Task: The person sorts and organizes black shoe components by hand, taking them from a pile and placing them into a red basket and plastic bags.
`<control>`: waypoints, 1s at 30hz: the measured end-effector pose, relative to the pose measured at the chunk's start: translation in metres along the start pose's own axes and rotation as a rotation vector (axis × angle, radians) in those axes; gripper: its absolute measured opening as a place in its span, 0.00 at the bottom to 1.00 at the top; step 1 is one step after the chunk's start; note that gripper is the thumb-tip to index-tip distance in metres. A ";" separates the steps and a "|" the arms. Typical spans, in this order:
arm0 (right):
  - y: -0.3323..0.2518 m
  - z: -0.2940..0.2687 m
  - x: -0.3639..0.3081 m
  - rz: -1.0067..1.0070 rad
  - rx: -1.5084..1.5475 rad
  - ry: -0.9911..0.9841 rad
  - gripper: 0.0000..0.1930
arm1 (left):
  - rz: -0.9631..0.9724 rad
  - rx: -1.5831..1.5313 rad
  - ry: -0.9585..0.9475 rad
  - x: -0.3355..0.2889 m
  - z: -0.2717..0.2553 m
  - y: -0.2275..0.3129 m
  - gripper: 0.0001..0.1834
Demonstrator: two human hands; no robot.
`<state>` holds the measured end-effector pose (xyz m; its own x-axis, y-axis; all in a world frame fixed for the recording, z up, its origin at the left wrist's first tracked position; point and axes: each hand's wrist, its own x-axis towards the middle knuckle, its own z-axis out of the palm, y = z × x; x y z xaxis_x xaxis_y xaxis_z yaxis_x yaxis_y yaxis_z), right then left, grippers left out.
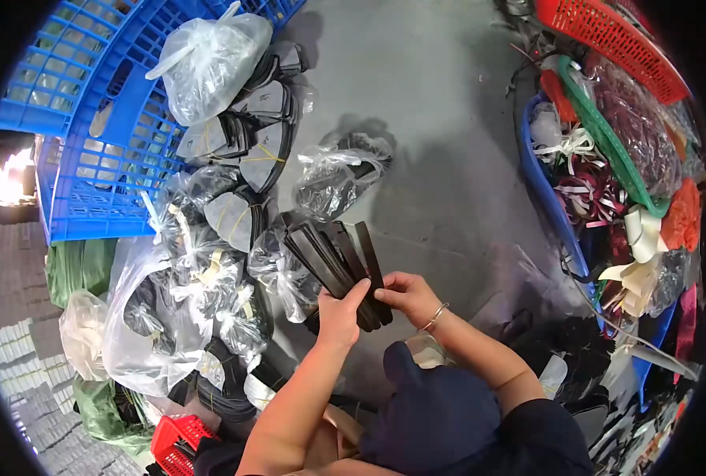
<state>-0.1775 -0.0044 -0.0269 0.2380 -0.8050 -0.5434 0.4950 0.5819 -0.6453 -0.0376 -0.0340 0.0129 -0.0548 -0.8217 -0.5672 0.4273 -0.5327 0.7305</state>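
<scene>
My left hand is closed around a fanned stack of long, flat dark strips, thumb lying on top. On the stack's right side, my right hand pinches the edge of the strips between thumb and fingers; a bracelet circles that wrist. The strips' far ends spread apart while the near ends stay bunched. Their material cannot be made out. Just beyond them, a clear plastic bag with dark pieces lies on the grey floor.
At left are stacked blue crates, a tied clear bag, bundles of grey cut pieces and several knotted bags. A red basket stands lower left. At right, blue, green and red baskets hold ribbons and scraps.
</scene>
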 end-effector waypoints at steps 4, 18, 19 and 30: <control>0.001 -0.020 0.005 -0.006 -0.072 0.085 0.07 | -0.056 0.017 0.032 0.004 -0.002 0.001 0.13; 0.003 -0.081 0.009 -0.644 -1.347 0.810 0.17 | -0.134 0.029 -0.007 0.011 -0.004 -0.012 0.14; 0.007 -0.065 0.005 -0.664 -1.235 0.645 0.16 | -0.134 0.035 -0.005 0.011 -0.003 -0.015 0.15; 0.032 0.011 0.012 -0.287 -0.593 0.288 0.09 | -0.034 0.044 0.158 0.019 -0.011 -0.030 0.17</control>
<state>-0.1499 0.0037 -0.0485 -0.1038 -0.9208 -0.3759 -0.0516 0.3824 -0.9226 -0.0411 -0.0314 -0.0238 0.0757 -0.7628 -0.6422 0.3877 -0.5708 0.7238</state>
